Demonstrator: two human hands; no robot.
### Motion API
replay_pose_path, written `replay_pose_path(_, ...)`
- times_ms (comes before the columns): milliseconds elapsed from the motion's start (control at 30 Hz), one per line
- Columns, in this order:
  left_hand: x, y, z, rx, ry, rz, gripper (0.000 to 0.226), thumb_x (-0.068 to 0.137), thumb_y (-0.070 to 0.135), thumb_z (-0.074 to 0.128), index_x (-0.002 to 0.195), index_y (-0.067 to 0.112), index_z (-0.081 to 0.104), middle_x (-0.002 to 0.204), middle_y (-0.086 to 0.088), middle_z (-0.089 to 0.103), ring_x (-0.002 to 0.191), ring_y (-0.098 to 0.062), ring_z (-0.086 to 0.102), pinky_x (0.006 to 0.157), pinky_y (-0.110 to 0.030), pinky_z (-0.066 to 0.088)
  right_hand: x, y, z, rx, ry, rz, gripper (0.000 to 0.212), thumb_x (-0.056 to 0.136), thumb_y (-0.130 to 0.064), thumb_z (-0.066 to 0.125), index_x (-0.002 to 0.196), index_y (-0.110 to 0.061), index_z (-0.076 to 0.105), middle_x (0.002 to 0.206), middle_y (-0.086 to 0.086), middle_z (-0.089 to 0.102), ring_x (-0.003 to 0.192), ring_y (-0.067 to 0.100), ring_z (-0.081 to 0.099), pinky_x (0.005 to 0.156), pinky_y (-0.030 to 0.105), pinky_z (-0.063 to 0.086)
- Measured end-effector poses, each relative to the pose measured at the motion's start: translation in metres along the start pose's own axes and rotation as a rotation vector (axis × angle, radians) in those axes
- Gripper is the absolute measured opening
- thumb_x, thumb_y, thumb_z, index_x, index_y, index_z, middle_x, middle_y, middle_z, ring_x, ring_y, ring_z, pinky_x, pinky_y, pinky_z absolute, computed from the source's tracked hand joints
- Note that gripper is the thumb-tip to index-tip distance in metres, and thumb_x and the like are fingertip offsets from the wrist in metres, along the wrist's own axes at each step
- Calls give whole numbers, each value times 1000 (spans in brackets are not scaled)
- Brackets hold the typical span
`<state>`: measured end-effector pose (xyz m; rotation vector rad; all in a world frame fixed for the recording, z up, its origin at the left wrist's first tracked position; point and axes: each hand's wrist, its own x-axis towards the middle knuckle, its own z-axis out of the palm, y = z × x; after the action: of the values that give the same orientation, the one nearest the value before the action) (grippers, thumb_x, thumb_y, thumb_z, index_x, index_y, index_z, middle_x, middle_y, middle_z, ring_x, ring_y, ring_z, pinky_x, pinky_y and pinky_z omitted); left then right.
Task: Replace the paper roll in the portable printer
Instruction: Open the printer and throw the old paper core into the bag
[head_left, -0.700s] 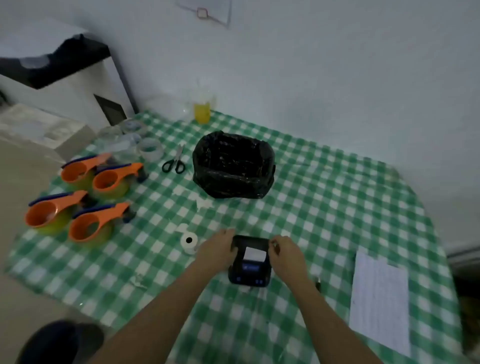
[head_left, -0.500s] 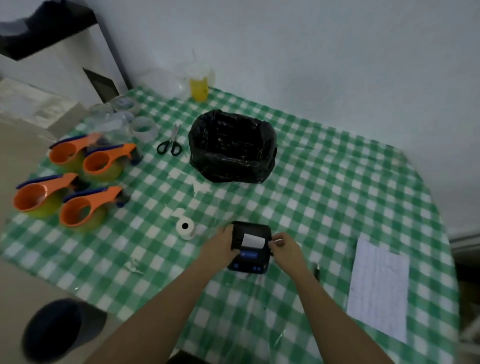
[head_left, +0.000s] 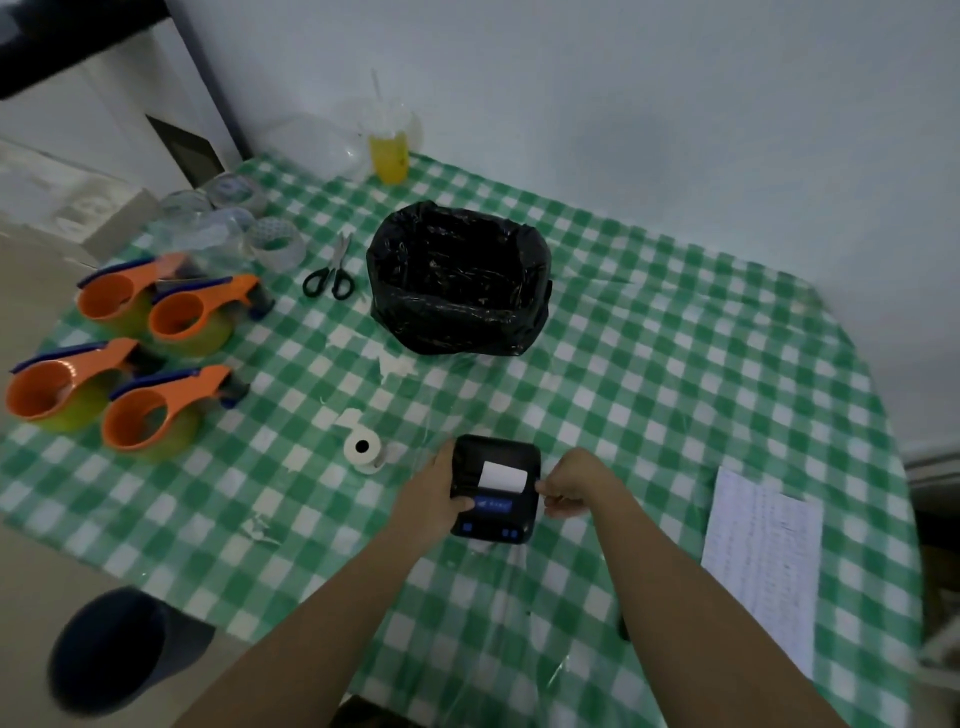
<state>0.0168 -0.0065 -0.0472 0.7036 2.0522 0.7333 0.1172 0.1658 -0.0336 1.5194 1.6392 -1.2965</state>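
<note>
A small black portable printer (head_left: 496, 512) lies on the green checked tablecloth near me, with a white strip of paper (head_left: 502, 476) showing on its top. My left hand (head_left: 435, 491) grips the printer's left side, thumb on its front panel. My right hand (head_left: 570, 486) is curled against the printer's right edge, fingers pinched at the side. A loose white paper roll (head_left: 363, 448) lies on the cloth just left of the printer, apart from both hands.
A bin lined with a black bag (head_left: 457, 278) stands behind the printer. Black scissors (head_left: 332, 273), clear tape rolls (head_left: 275, 241) and several orange tape dispensers (head_left: 150, 410) fill the left side. A yellow drink (head_left: 388, 156) is at the back, a printed sheet (head_left: 761, 558) at the right.
The view has shifted downward a little. My left thumb now presses on the printer's front panel, and my right hand has closed in tighter on the printer's right edge.
</note>
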Motion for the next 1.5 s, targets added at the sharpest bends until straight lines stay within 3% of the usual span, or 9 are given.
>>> replay_pose_path(100, -3, 2, 1, 18, 10, -5, 85, 80, 12, 62, 145, 27, 9, 142, -1, 47, 127, -23, 48, 105, -46, 42, -4, -2, 2, -21, 23, -18, 16, 84, -7, 64, 84, 7, 57, 63, 16, 61, 36, 18, 61, 38, 26, 55)
replay_pose_path(200, -3, 1, 0, 14, 10, 0, 87, 80, 15, 63, 145, 29, 7, 145, -1, 45, 128, -22, 48, 105, -46, 42, -10, -2, 6, -203, 157, -184, 13, 78, -5, 66, 69, 0, 58, 65, 13, 64, 68, 28, 70, 59, 33, 56)
replay_pose_path(333, -6, -2, -1, -17, 22, 34, 80, 79, 15, 62, 142, 32, 16, 139, 0, 51, 123, -23, 53, 100, -50, 46, -21, 16, 19, -288, 428, -438, 21, 86, -7, 51, 105, -6, 60, 102, 14, 64, 93, 30, 61, 66, 29, 41)
replay_pose_path(467, -8, -2, 0, -12, 56, 53, 71, 81, 16, 62, 139, 26, 23, 137, -2, 51, 118, -23, 55, 96, -49, 48, -17, 24, 39, -227, 492, -669, 24, 86, -26, 60, 106, -13, 61, 101, 8, 62, 95, 24, 56, 79, 31, 46)
replay_pose_path(600, -8, -3, 2, -8, 66, 46, 69, 83, 15, 60, 140, 25, 22, 138, -2, 50, 119, -22, 54, 98, -44, 47, -8, 23, 57, -261, 540, -629, 43, 83, -33, 63, 122, -18, 54, 110, 7, 56, 102, 25, 49, 88, 34, 43)
replay_pose_path(900, -4, 0, -5, -14, 47, 38, 63, 82, 23, 63, 136, 17, 31, 140, -8, 45, 123, -24, 49, 100, -39, 44, -28, 15, 45, -253, 579, -873, 21, 89, -23, 58, 100, -8, 68, 93, 8, 59, 88, 21, 52, 75, 24, 41)
replay_pose_path(1133, 0, -4, -44, 55, 175, -6, 50, 86, 28, 58, 131, 12, 43, 136, -12, 47, 116, -27, 52, 98, -39, 45, -79, -93, -6, 29, 712, -1065, 23, 93, -23, 50, 80, -10, 63, 73, 4, 53, 62, 3, 42, 60, 8, 35)
replay_pose_path(1267, 10, -3, -75, 133, 304, 29, 36, 89, 23, 52, 123, 11, 52, 126, -14, 53, 106, -29, 57, 93, -41, 48, -63, -171, -23, 9, 775, -1096, 26, 95, -23, 45, 71, -17, 52, 65, -2, 43, 63, 12, 37, 54, 11, 29)
replay_pose_path(1500, 24, -9, -106, 172, 393, 37, 33, 91, 18, 49, 122, 9, 53, 127, -16, 53, 112, -33, 54, 94, -44, 47, -24, -228, -22, -143, 707, -928, 23, 94, -22, 48, 93, -2, 60, 93, 18, 58, 81, 28, 53, 69, 29, 36)
